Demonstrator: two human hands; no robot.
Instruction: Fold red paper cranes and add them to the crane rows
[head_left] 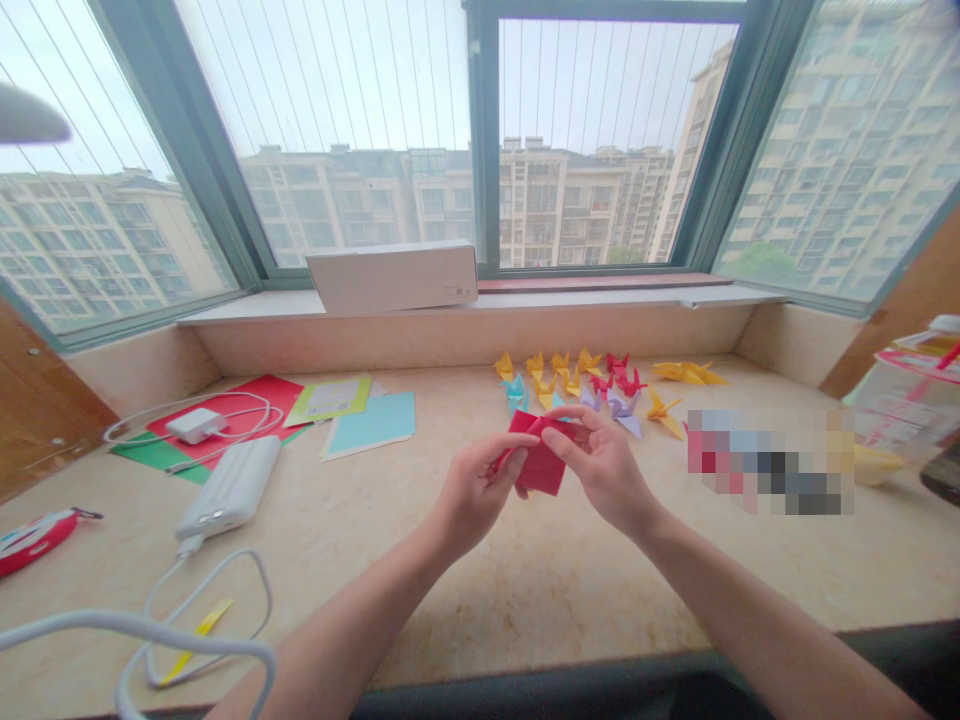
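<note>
I have both hands forward over the stone-patterned, pale beige surface [465, 610], closed on one piece of work: a small, flat, folded piece of deep red paper [545, 468]. It is raised in front of me near the middle of the view, tilted, with its upper edge turned toward the fingers. My left grip [480, 470] pinches its left side between thumb and fingers; my right grip [600, 455] pinches it at the upper right, the two thumbs close together near the top edge.

Just beyond my hands I see a cluster of folded paper cranes: yellow ones [544, 392], a light-blue one [516, 392], red ones [617, 364] and pale lavender ones [624, 408]. A flatter yellow folded-paper piece [686, 373] lies to their right.

To my left there is a bright red paper sheet [274, 392] over a green paper sheet [142, 458], with a white charger plug [196, 425] on top. A yellow-green packet [330, 400] and a light-blue paper sheet [375, 422] lie nearby. Closer in, a white rectangular power bank [232, 485] has a cable in its near end. A patch on my right is pixelated, so I cannot tell what it covers.
</note>
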